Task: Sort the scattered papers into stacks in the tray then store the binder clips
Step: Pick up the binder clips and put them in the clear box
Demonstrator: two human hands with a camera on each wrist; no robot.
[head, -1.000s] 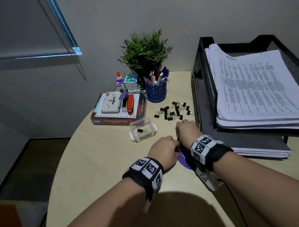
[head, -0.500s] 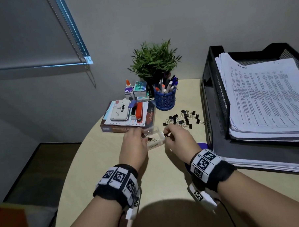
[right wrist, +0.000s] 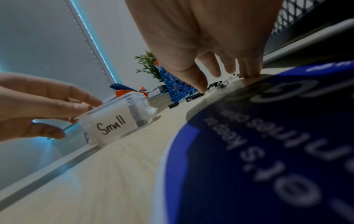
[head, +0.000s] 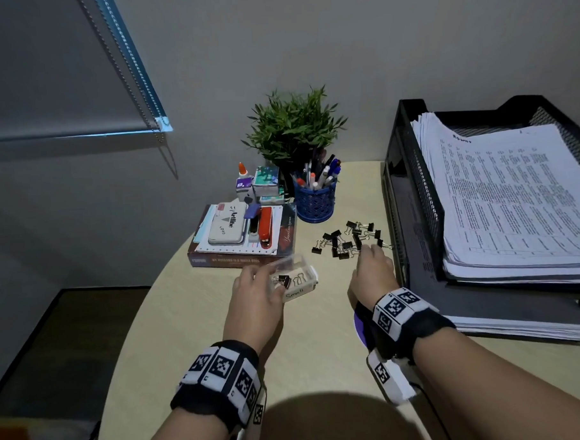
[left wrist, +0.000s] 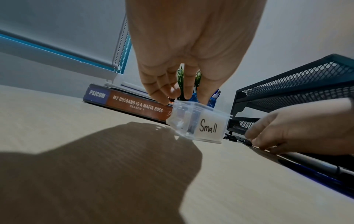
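Note:
A small clear box (head: pixel 300 287) labelled "Small" (left wrist: pixel 208 128) sits tilted on the table, with a black clip (head: pixel 283 281) inside. My left hand (head: pixel 268 280) pinches its left end, fingers on the rim (left wrist: pixel 178 94) and thumb below (right wrist: pixel 76 112). Several black binder clips (head: pixel 346 240) lie scattered beside the black mesh tray (head: pixel 417 187). My right hand (head: pixel 366 253) reaches down onto the near side of that pile, its spread fingertips (right wrist: pixel 200 89) touching clips and table, with nothing visibly gripped. Stacked papers (head: pixel 520 196) fill the tray's top tier.
A book (head: pixel 237 260) carrying a stamp pad and a red stapler lies behind the box. A blue pen cup (head: pixel 314 202), a plant (head: pixel 294 126) and a glue bottle (head: pixel 242 182) stand further back. A blue round disc (right wrist: pixel 268 136) lies under my right wrist. The table's curved edge runs along the left.
Both hands left the blue disc and went to the clear box. The right hand has since moved right, onto the clip pile, while the left hand keeps hold of the box.

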